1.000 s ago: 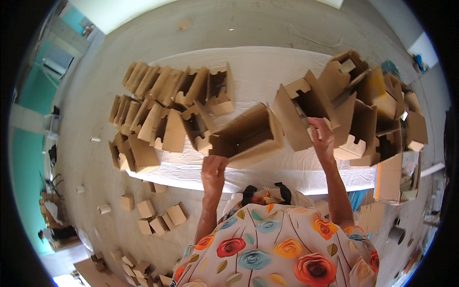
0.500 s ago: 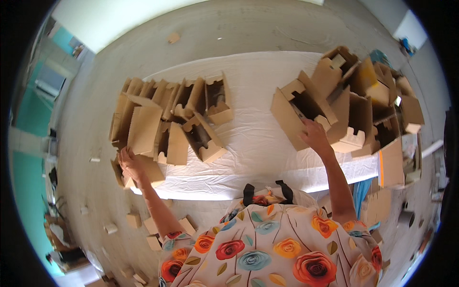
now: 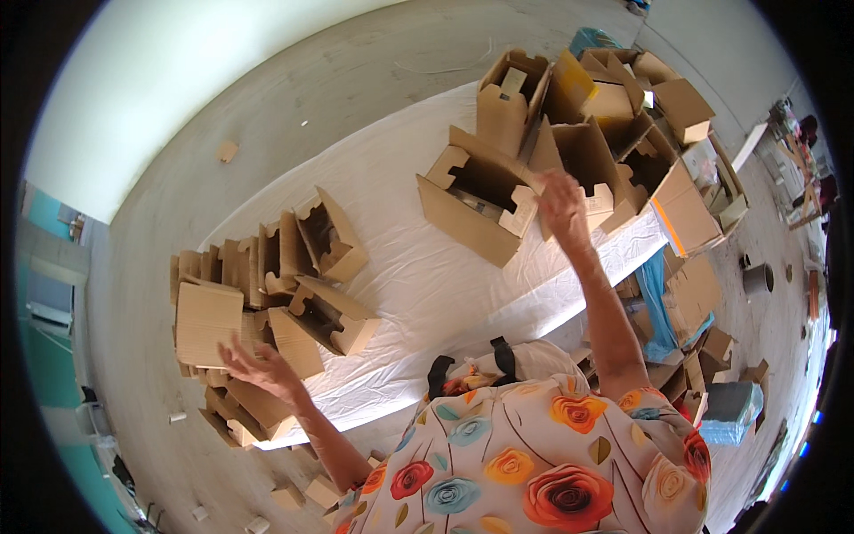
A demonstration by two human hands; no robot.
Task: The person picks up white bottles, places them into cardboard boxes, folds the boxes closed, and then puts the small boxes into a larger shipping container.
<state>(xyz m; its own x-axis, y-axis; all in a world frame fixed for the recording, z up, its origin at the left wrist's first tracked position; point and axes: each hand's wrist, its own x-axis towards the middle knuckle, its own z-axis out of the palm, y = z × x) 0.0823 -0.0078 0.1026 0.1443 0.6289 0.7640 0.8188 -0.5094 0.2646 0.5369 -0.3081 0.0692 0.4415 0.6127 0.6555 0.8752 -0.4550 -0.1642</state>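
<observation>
My left hand [image 3: 265, 369] is held over the near end of the left row of open cardboard boxes, fingers spread with nothing in them. Beside its fingertips is a raised flat cardboard flap [image 3: 209, 322], and a brown box [image 3: 258, 408] lies below the hand. My right hand [image 3: 565, 214] is over the right group, its fingers loosely stretched and holding nothing I can see. It hangs next to the right end of an open cardboard box [image 3: 467, 222] with notched end walls and a pale piece inside. Whether the fingertips touch that box, I cannot tell.
A white cloth [image 3: 409, 267] covers the table under both groups of boxes. At the far right, more boxes crowd round a carton with an orange strip [image 3: 689, 214]. Cardboard pieces [image 3: 698, 298], blue plastic [image 3: 656, 307] and a dark round container [image 3: 757, 279] are on the floor at right.
The view has swung to the right. My left hand has lifted off the box at the near left and spread its fingers. My right hand has shifted to the right end of the notched box.
</observation>
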